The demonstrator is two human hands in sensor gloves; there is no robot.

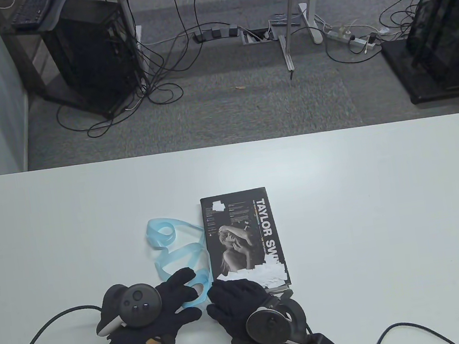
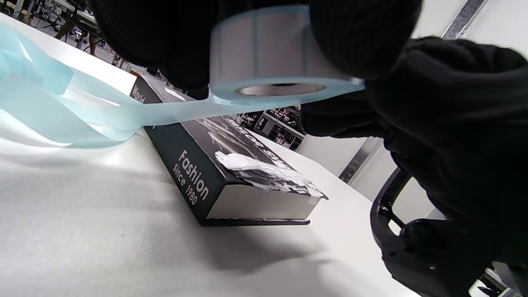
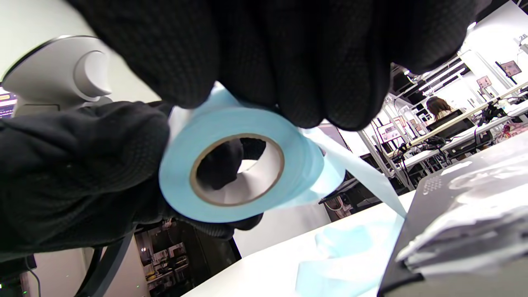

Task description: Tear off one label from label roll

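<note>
A small label roll (image 1: 196,292) with light blue backing is held above the table near its front edge. My left hand (image 1: 172,303) grips it from the left; its white labels and cardboard core show in the left wrist view (image 2: 272,53). My right hand (image 1: 234,299) touches the roll from the right, its fingers (image 3: 288,57) over the top edge of the roll (image 3: 235,173). A long tail of empty blue backing strip (image 1: 171,244) curls away over the table (image 1: 387,201).
A black book (image 1: 243,240) with several white labels stuck on its cover lies just right of the strip, close to my right hand. It also shows in the left wrist view (image 2: 214,165). Tracker cables trail off the front edge.
</note>
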